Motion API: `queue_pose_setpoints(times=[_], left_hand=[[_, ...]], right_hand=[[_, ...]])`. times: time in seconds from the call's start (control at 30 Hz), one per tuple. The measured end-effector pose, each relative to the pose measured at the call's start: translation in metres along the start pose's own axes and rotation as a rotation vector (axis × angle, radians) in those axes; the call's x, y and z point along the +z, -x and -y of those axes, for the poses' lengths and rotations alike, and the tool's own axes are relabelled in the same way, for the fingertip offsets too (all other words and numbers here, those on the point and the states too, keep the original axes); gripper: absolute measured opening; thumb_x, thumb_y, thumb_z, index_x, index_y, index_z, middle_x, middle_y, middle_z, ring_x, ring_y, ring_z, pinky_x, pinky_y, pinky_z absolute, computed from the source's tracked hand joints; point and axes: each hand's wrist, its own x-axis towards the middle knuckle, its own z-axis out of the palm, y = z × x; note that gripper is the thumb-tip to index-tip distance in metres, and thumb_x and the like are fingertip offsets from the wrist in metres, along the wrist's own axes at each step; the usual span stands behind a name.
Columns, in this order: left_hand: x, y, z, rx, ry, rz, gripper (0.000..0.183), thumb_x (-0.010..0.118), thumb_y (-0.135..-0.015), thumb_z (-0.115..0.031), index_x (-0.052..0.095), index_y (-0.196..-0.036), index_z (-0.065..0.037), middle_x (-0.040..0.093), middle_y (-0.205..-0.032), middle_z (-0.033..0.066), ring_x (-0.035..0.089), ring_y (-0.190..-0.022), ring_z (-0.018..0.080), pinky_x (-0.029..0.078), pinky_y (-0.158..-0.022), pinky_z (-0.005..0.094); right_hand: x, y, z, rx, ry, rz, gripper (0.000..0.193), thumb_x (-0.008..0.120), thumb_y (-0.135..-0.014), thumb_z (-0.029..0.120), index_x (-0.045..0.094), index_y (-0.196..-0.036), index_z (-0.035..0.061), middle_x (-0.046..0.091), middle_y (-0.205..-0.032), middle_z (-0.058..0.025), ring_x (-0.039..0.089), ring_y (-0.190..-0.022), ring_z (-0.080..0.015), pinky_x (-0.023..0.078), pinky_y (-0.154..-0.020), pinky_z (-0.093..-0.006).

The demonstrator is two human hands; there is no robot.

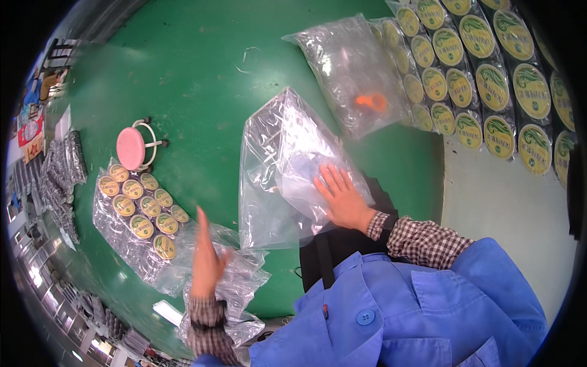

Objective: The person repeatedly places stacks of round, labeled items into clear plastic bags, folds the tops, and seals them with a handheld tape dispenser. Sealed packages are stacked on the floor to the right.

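A large clear plastic bag (269, 177) lies in front of me across my lap and above the green floor. My right hand (345, 199) rests on its right part, palm down with the fingers spread. My left hand (208, 263) is raised left of the bag, fingers stretched upward and thumb apart, slightly blurred, with nothing in it. Beneath and beside that hand is crumpled clear plastic film (235, 287). Nearest to it on the left is a clear pack of lidded tubs (142, 226) with round yellow-green labels.
Another clear bag (342, 67) lies ahead, with an orange ring-shaped thing (372, 102) on or in it. At right, many similar labelled packs (492, 88) cover a pale table (489, 189). A pink round stool (131, 148) stands on the green floor (189, 79). Silver-grey bundles (61, 165) lie far left.
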Motion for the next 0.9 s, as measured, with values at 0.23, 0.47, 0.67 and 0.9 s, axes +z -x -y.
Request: queue_pose_setpoints(times=[0.23, 0.47, 0.67, 0.9], left_hand=[[0.084, -0.160, 0.037, 1.221, -0.111, 0.426, 0.059, 0.072, -0.074, -0.016, 0.055, -0.131, -0.015, 0.038, -0.151, 0.0064, 0.030, -0.142, 0.0260, 0.028, -0.115, 0.0469], [0.074, -0.203, -0.035, 1.088, -0.154, 1.008, 0.039, 0.060, -0.090, -0.034, 0.063, -0.127, -0.020, 0.049, -0.141, 0.0155, 0.040, -0.136, 0.0308, 0.030, -0.114, 0.0427], [0.081, -0.251, -0.103, 0.485, -0.198, 1.408, 0.056, 0.036, -0.098, -0.058, 0.065, -0.124, -0.017, 0.054, -0.133, 0.0209, 0.049, -0.125, 0.0335, 0.037, -0.107, 0.0406], [0.029, -0.239, -0.032, 0.145, -0.793, 0.164, 0.029, 0.074, -0.077, -0.033, 0.071, -0.096, -0.012, 0.064, -0.114, 0.0109, 0.050, -0.121, 0.0316, 0.034, -0.096, 0.0658]], right_hand=[[0.030, 0.004, 0.012, -0.149, 0.067, 0.066, 0.089, 0.060, -0.079, 0.061, 0.037, -0.146, 0.0076, 0.023, -0.158, -0.0034, 0.016, -0.146, -0.0262, 0.012, -0.116, -0.0545], [0.002, 0.004, -0.030, -0.270, -0.327, 0.160, 0.052, 0.063, -0.087, 0.034, 0.049, -0.132, 0.0121, 0.050, -0.133, -0.0056, 0.042, -0.128, -0.0294, 0.034, -0.106, -0.0498], [-0.068, -0.074, -0.077, 0.277, -1.204, 0.262, 0.029, 0.058, -0.095, 0.030, 0.053, -0.108, 0.0049, 0.056, -0.099, -0.0038, 0.058, -0.094, -0.0138, 0.052, -0.080, -0.0319], [0.019, -0.084, -0.103, 0.577, -1.607, 0.161, 0.026, 0.048, -0.101, 0.026, 0.058, -0.089, 0.0046, 0.062, -0.079, -0.0038, 0.060, -0.072, -0.0135, 0.051, -0.063, -0.0309]])
